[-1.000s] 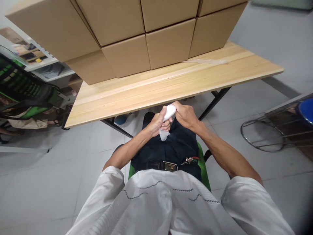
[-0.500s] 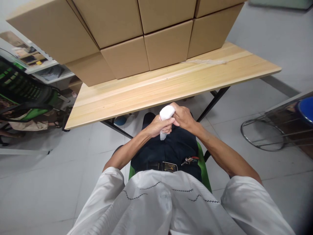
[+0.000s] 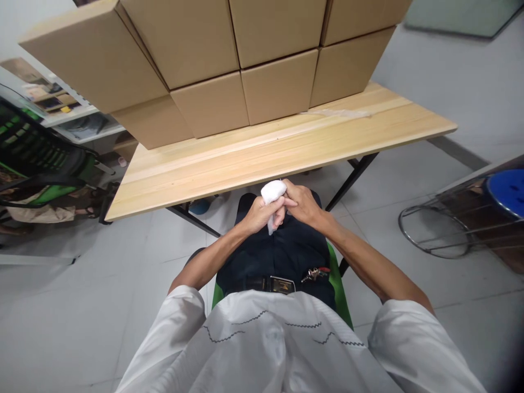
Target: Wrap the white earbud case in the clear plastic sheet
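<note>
A small white bundle [image 3: 273, 191], soft and rounded at the top with a thinner tail hanging below, is held above my lap, just short of the table edge. My left hand [image 3: 262, 214] wraps around its lower part, the thumb lying across the front. From the other side my right hand [image 3: 303, 203] has its fingers curled in and pressed against the bundle's right edge, meeting the left thumb. The fingers partly cover the bundle, so whether it is cloth, paper or plastic I cannot tell.
Stacked cardboard boxes [image 3: 278, 90] stand on the wooden table [image 3: 229, 166]. Clear plastic strip [image 3: 339, 113] lies beside them. A dark mesh chair [image 3: 45, 147] is at left, a blue-topped stool [image 3: 507, 191] at right. Keys [image 3: 315, 274] hang at my waist.
Both hands and the bundle have shifted slightly left and lower in view, along with a small tilt of the camera. My right fingers have moved a little around the bundle's edge.
</note>
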{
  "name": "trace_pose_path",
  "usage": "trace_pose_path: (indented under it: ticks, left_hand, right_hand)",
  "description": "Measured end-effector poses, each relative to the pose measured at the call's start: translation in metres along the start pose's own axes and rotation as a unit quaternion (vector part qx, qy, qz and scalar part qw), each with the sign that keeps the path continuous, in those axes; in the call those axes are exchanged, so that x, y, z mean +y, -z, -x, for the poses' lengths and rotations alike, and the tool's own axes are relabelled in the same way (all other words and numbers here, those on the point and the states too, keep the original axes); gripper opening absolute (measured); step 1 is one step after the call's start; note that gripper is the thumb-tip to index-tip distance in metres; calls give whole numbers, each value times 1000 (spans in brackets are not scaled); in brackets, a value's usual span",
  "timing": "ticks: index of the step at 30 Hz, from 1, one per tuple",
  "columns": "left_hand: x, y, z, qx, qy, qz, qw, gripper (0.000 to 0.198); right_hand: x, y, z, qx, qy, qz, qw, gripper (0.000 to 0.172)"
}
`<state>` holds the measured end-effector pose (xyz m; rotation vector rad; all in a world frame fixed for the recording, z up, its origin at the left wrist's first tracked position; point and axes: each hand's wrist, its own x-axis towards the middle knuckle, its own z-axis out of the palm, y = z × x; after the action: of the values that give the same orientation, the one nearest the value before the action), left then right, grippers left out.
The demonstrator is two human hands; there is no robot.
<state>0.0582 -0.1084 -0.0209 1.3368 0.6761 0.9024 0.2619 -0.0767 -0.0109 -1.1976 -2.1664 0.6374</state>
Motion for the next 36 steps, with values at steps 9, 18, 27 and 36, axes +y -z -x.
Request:
trace_pose_path:
  ticks: [9,18,27,36]
  left_hand:
    - [-3,2,-1,77,-10,-6,997,87]
    - [7,3,3,102,-39,-48,993,83]
    - [12,5,7,105,-28,-125,986,87]
    - [20,8,5,126,-25,-256,958,77]
  right_hand:
    - [-14,1,-4,-24,-44,-64,997,20]
    - [-13,-2,-4,-29,-25,-46,998,26]
    - [-40,11,-1,-116,-35,177,977,37]
    - [-64,17,5,-131,-57,253,957,42]
